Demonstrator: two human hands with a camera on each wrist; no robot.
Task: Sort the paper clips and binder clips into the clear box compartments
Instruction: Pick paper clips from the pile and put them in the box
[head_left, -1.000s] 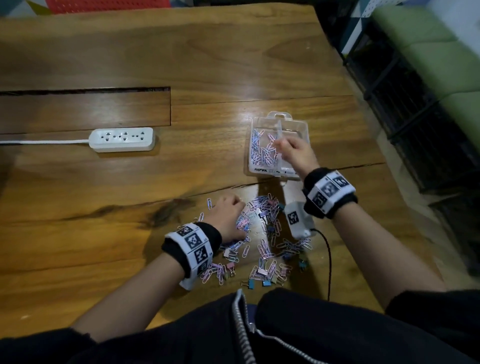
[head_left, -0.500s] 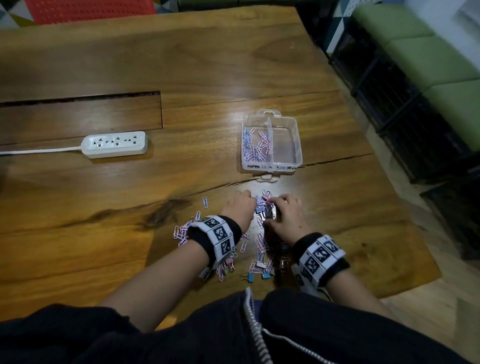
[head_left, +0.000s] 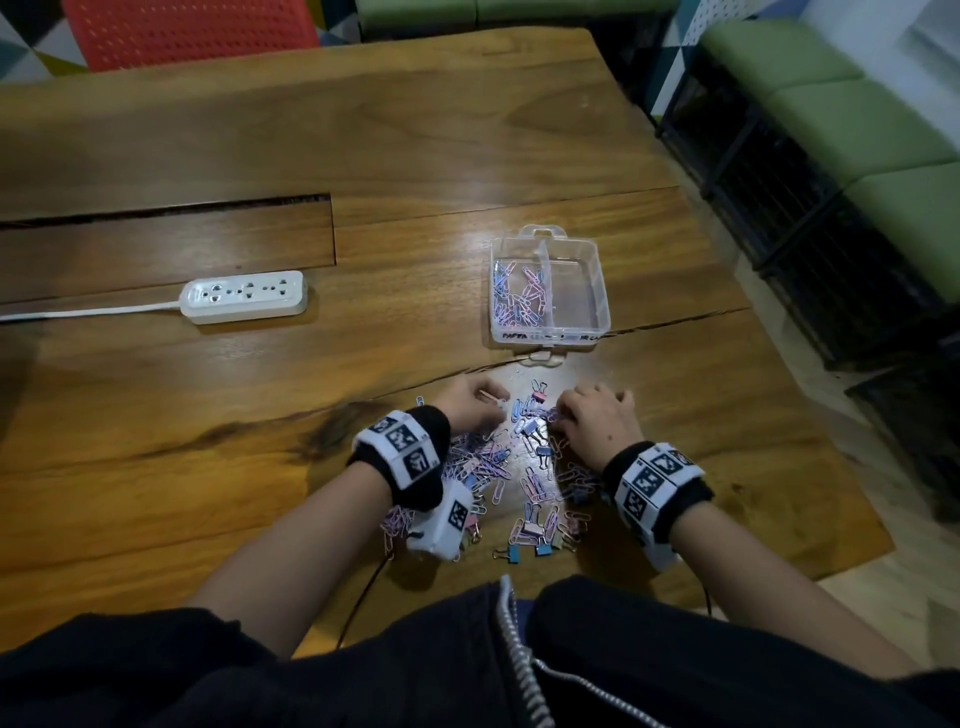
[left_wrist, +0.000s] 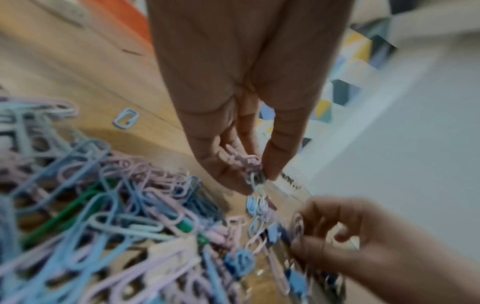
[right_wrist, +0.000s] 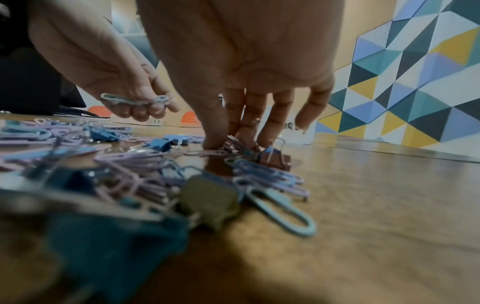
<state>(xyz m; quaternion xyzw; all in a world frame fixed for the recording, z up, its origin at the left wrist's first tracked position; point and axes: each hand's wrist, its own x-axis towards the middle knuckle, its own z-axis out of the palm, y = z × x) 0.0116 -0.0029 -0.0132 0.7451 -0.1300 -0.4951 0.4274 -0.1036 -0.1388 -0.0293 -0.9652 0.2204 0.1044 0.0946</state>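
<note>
Nearest the person, the mixed pile of paper clips (head_left: 483, 467) and binder clips (head_left: 530, 530) lies spread on the bench (head_left: 208, 415), most of it unsorted; both hands now work at its far edge, whereas a second ago the right hand was up at the clear box and the left alone rested on the pile; so a delivery seems just finished and a fresh pick-up is under way. The left hand (head_left: 475, 402) has its fingers curled, pinching a small bunch of paper clips between thumb and fingertips (left_wrist: 272, 164), lifted just off the bench; the right hand (head_left: 597, 421) presses thumb and fingers down onto clips at the pile's edge, closing on a pinkish clip beside a binder clip (right_wrist: 275, 158), though the grip looks unfinished. Beyond the hands stands the clear box (head_left: 600, 291), apart from the pile; its left compartment holds paper clips, its right looks bare, so the binder clips appear yet to go in; farther left lies a white power strip (head_left: 244, 296).
</note>
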